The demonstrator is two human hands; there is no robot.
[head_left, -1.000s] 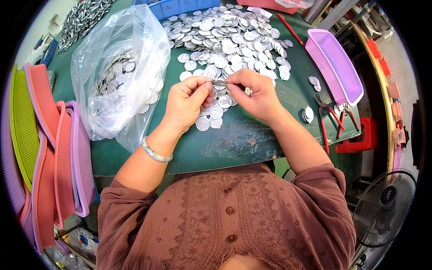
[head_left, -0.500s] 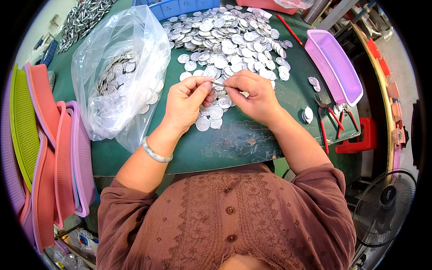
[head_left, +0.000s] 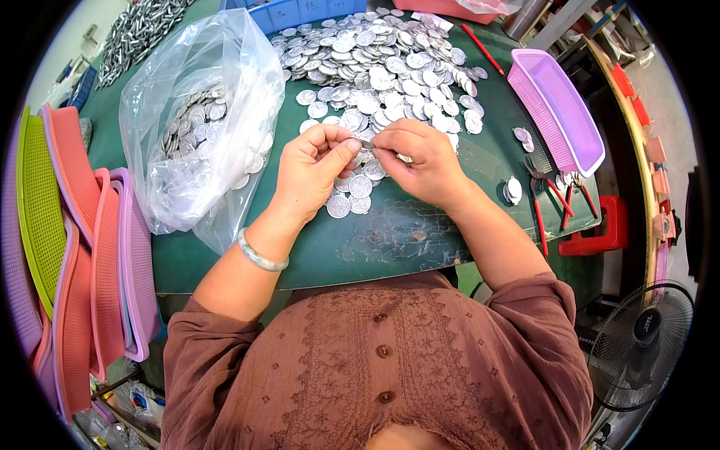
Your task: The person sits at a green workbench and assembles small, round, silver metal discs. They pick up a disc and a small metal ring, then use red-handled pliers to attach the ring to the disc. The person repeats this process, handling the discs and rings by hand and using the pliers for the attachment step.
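Note:
Between my two hands, held edge-on, is a thin silver disc (head_left: 365, 141) like the coin-shaped ones on the table. My left hand (head_left: 316, 166) pinches one side of it between thumb and forefinger. The fingertips of my right hand (head_left: 421, 159) close on its other side. Beneath and just in front of my hands lie a few loose silver discs (head_left: 360, 187), flat on the green table. Beyond them spreads a large heap of the same discs (head_left: 375, 56). My fingers cover most of the held piece.
A clear plastic bag (head_left: 202, 127) of discs stands left of my hands. Stacked coloured baskets (head_left: 82, 247) fill the far left. On the right are a purple basket (head_left: 566, 112), red-handled pliers (head_left: 551, 191) and a red pen (head_left: 484, 49). A fan (head_left: 645, 337) stands lower right.
The disc between my fingertips has turned slightly, and my fingers have shifted a little. Both arms stay in nearly the same place.

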